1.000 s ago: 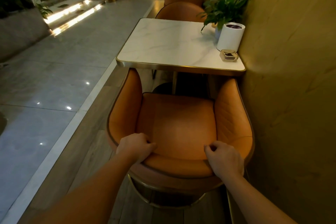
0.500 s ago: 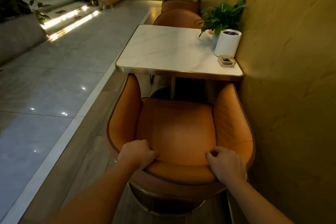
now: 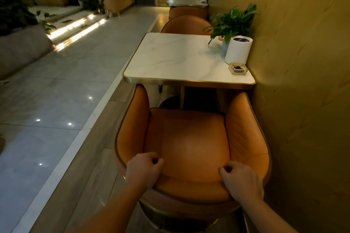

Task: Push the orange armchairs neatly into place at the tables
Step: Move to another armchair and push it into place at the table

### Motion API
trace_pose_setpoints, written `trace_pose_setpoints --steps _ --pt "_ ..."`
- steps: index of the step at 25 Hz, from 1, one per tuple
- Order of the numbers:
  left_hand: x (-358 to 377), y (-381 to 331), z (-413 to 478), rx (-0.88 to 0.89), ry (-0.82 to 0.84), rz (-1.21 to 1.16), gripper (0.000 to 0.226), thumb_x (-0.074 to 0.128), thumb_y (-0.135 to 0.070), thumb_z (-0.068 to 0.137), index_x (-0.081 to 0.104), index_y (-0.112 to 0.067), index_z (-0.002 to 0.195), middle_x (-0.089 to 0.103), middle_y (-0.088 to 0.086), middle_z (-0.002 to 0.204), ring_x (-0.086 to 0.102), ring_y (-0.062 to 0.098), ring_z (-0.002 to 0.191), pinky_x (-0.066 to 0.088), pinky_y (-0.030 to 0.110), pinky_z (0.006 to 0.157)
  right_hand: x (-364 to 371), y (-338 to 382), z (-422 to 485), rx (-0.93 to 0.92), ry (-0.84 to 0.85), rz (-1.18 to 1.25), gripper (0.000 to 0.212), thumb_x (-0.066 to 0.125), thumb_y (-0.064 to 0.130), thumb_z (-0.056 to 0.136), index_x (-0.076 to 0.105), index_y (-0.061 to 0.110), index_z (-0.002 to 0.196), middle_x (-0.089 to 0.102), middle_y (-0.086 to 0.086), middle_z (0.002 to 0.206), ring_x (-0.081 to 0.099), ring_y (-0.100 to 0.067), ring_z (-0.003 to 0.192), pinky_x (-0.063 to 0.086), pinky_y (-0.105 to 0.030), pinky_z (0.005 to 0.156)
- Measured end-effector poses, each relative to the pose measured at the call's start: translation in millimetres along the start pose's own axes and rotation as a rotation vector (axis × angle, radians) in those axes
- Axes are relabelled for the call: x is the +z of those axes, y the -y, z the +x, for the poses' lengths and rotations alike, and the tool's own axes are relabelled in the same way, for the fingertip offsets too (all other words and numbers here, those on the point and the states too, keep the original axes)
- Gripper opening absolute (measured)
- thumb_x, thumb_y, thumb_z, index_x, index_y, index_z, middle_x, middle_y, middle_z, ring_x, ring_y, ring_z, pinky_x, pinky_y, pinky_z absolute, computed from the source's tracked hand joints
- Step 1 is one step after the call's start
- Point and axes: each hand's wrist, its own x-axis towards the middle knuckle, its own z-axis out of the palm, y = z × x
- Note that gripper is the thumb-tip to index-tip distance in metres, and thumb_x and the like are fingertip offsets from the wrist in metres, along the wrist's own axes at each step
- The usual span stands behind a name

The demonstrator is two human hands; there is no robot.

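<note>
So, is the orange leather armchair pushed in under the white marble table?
Not fully: only the arm tips of the orange leather armchair reach the edge of the white marble table; the whole seat cushion shows.

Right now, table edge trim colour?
Gold trim on the white marbled table; head view.

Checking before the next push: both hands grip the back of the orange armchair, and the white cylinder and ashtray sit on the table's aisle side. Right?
Not that side: the head view shows the white cylinder and ashtray on the side of the table next to the wall. The left hand and right hand do grip the back of the orange armchair.
</note>
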Motion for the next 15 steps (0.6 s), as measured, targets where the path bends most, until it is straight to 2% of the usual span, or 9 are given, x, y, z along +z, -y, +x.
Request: trace_pose_setpoints --steps 7,11,15 --pt "-5 -2 3 0.032 -0.007 -0.067 0.042 0.058 -0.042 0.093 0.046 -0.026 0.056 0.042 -0.007 0.053 0.039 0.007 0.046 0.029 0.020 0.052 0 5 3 -0.012 0.091 -0.103 0.030 0.045 0.058 0.097 0.066 0.036 0.093 0.060 0.014 0.078 0.056 -0.003 0.071 0.054 -0.023 0.070" --pt "-10 -1 5 0.023 0.008 -0.079 0.040 0.057 -0.043 0.094 0.049 -0.026 0.058 0.045 -0.006 0.055 0.041 0.006 0.047 0.031 0.018 0.053 5 9 4 -0.008 0.081 -0.115 0.034 0.046 0.060 0.096 0.068 0.035 0.089 0.061 0.014 0.077 0.058 -0.003 0.072 0.056 -0.025 0.072" --pt "-11 0 9 0.033 0.051 -0.010 0.037 0.053 -0.047 0.096 0.057 -0.025 0.066 0.049 -0.007 0.060 0.045 0.004 0.050 0.031 0.018 0.053 5 8 5 -0.011 0.073 -0.106 0.033 0.047 0.060 0.096 0.068 0.035 0.096 0.061 0.015 0.081 0.056 -0.002 0.073 0.054 -0.022 0.071"
